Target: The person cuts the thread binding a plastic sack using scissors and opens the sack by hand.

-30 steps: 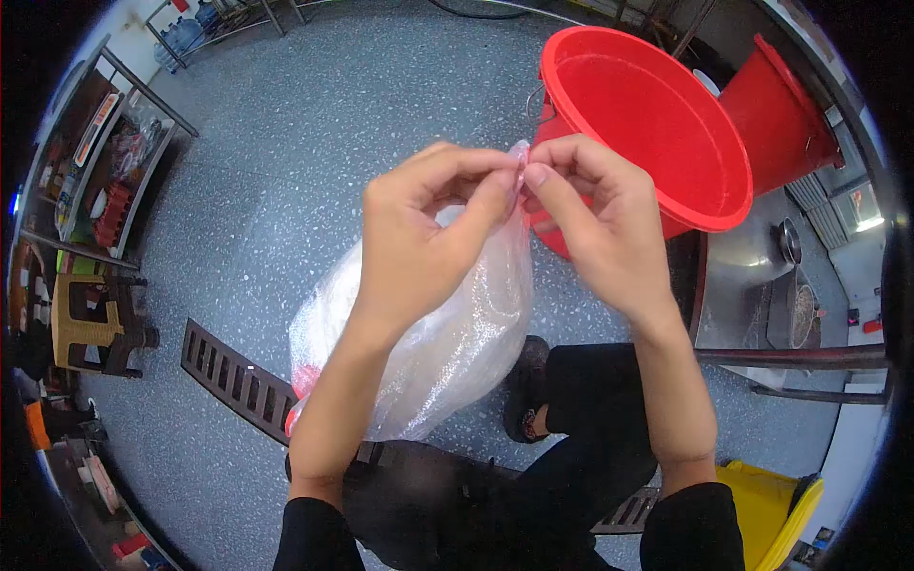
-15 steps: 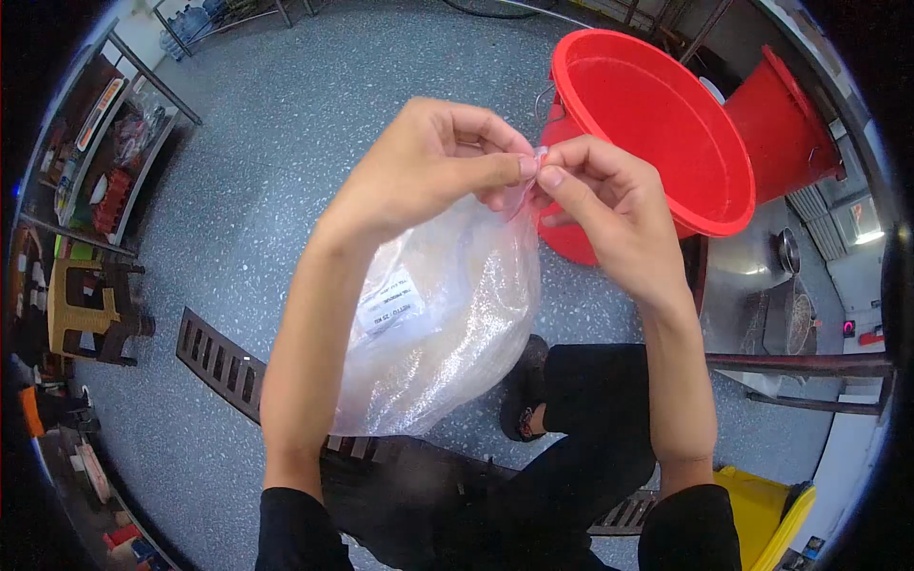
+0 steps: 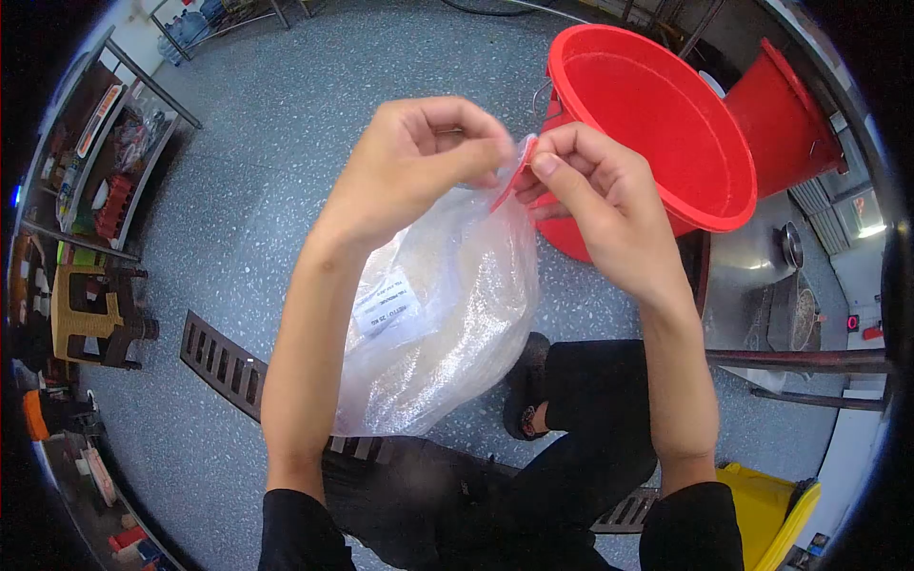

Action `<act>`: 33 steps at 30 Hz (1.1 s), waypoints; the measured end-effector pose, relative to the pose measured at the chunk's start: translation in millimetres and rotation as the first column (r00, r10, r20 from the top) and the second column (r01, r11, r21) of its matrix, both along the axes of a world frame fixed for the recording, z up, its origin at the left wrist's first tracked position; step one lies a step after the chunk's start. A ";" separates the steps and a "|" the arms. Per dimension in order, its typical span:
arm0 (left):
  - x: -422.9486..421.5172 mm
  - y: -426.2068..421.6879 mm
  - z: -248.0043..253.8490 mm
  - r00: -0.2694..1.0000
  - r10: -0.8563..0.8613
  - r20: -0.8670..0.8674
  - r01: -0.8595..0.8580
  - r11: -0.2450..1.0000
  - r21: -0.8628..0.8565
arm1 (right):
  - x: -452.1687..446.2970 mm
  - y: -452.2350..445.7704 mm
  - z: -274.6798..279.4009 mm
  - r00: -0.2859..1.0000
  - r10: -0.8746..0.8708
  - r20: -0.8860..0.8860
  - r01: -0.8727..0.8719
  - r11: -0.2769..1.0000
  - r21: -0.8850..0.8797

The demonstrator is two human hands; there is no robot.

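Clear plastic bag (image 3: 462, 314) extends lower left from its neck (image 3: 513, 184), upper centre, pinched by right hand (image 3: 604, 198); left hand (image 3: 409, 162) alongside, fingertips blurred, grip indeterminable.

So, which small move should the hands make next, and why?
Probably the left hand should pinch the top of the plastic bag beside the red strip, because the right hand grips that top while the left, blurred, seems free of it.
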State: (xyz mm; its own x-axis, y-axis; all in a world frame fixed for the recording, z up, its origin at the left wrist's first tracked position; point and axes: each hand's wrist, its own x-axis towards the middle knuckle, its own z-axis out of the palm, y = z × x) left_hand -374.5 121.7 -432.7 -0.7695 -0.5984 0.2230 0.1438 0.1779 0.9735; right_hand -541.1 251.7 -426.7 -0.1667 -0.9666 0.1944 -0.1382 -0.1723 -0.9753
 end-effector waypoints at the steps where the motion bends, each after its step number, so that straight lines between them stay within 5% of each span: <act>1: -0.1 4.7 3.9 0.999 0.006 0.032 -0.004 0.998 -0.060 | 0.4 0.0 -0.1 1.000 -0.005 0.001 0.005 1.000 -0.002; 5: -3.4 4.5 3.6 0.999 -0.006 0.049 0.018 0.966 -0.258 | -2.1 0.8 -0.5 0.998 -0.037 -0.045 0.036 0.999 -0.027; 14: -6.7 10.5 0.4 1.000 0.001 0.029 0.002 0.997 -0.080 | 0.6 1.2 -3.7 0.995 -0.103 -0.013 0.102 0.994 -0.046; 33: -6.3 23.4 0.3 0.997 0.069 -0.039 -0.069 0.997 -0.021 | -8.3 1.4 -1.0 0.976 -0.177 -0.124 0.159 0.976 -0.146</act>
